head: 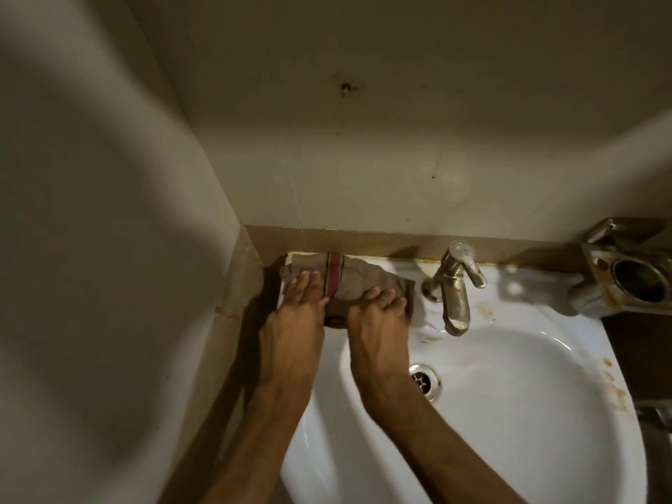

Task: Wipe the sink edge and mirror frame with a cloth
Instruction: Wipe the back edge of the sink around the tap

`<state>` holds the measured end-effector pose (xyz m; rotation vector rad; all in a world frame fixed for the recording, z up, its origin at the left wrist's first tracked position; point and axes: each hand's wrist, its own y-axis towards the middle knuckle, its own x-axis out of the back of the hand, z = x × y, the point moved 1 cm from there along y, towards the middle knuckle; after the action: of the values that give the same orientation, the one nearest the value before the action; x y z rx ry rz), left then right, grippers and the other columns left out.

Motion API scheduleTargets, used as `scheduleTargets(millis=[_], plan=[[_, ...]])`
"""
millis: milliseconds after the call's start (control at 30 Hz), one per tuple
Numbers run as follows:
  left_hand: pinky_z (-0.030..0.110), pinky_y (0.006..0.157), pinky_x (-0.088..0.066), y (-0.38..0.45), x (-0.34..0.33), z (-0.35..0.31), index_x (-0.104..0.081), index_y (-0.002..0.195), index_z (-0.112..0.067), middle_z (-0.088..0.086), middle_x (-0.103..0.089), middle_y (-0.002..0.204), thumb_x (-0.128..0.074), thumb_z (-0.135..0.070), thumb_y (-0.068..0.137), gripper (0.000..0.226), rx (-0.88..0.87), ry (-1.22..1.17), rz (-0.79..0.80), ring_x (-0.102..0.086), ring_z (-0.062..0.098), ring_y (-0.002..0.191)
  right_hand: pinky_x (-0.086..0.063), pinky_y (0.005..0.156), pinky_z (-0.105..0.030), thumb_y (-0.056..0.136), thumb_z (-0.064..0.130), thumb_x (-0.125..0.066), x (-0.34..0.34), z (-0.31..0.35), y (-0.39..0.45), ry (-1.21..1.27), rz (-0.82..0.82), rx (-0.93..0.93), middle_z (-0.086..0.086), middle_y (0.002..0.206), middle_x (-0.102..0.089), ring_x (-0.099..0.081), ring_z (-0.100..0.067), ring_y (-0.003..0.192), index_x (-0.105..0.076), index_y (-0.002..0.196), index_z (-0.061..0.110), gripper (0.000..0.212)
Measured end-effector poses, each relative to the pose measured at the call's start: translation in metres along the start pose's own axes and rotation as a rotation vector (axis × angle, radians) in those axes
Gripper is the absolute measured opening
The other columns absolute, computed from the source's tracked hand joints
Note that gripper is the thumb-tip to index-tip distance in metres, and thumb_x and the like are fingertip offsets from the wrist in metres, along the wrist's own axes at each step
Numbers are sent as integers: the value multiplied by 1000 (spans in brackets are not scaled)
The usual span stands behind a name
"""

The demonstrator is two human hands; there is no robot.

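Head cam: brown cloth (349, 281) w/ red stripe, crumpled, on glossy white ceramic sink (509, 412) rim's back-left corner. Left hand (296, 321) & right hand (378, 329) flat, fingers together, pressing it. Tarnished metal faucet (454, 285) just right.

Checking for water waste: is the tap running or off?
Off, as far as shows: no stream falls from the tap spout into the sink. Both hands are pressing the cloth, not the handle.
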<state>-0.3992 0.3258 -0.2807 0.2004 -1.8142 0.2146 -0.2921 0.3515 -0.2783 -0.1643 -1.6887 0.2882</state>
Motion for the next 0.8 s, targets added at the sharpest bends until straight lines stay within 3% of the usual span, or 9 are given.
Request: scheduleTargets(millis=[100,200,233,300,333,400,467,533,800], plan=[[47,89,-64,-21,3,14,-61,146,-10,16,-70,138,-58,-25,107,41,125,-176,-123,-74,36,113,-67,76,-52,61,-4,-75,3,25,-15,111,46,134,-42,97,-73,-77,-54,86,-75,103,-20,45],[59,94,-59,-48,-4,25,-66,130,3,30,-73,110,-51,-34,104,48,396,-401,-191,-72,46,102,-66,74,-51,58,1,-85,9,44,-34,302,30,267,-41,98,-73,-76,-52,90,-73,105,-19,53],[59,98,-56,-56,-6,28,-66,129,6,33,-72,113,-49,-28,106,45,478,-454,-166,-71,48,106,-64,87,-48,70,6,-87,7,48,-42,434,13,334,-41,113,-69,-72,-50,104,-67,119,-19,58],[51,107,-51,-77,-9,35,-65,135,0,28,-71,126,-53,-17,109,34,607,-530,-58,-66,46,119,-32,122,-34,106,12,-57,4,53,-56,686,99,378,-26,160,-42,-46,-35,147,-38,156,-4,56],[48,106,-52,-90,-11,38,-68,135,-5,22,-73,126,-57,-18,107,33,636,-588,-76,-67,42,119,-20,125,-25,112,14,-46,0,53,-64,784,183,379,-15,169,-32,-34,-27,155,-28,163,5,55],[46,104,-54,-118,-8,39,-75,128,-13,13,-78,119,-66,-22,102,29,691,-697,-182,-70,38,115,-29,117,-21,110,10,-48,-8,44,-82,873,171,405,-13,161,-46,-45,-26,146,-42,157,8,48],[46,104,-56,-149,-14,36,-79,123,-20,4,-81,114,-69,-23,100,25,747,-814,-249,-72,29,110,-47,92,-26,99,2,-60,-16,30,-99,881,72,439,-18,133,-68,-64,-33,119,-64,137,3,38],[47,101,-58,-179,-29,21,-82,114,-24,-2,-82,106,-72,-29,98,19,898,-966,-302,-74,23,104,-46,74,-25,91,0,-66,-29,15,-107,858,58,539,-19,110,-76,-70,-37,98,-74,119,2,29],[43,93,-61,-271,-68,-91,-86,103,-19,-21,-73,55,-83,-30,91,17,1392,-1282,-494,-73,14,78,-56,69,-31,79,22,-54,-74,-72,-141,497,285,832,-14,104,-78,-73,-31,93,-77,100,12,32]])
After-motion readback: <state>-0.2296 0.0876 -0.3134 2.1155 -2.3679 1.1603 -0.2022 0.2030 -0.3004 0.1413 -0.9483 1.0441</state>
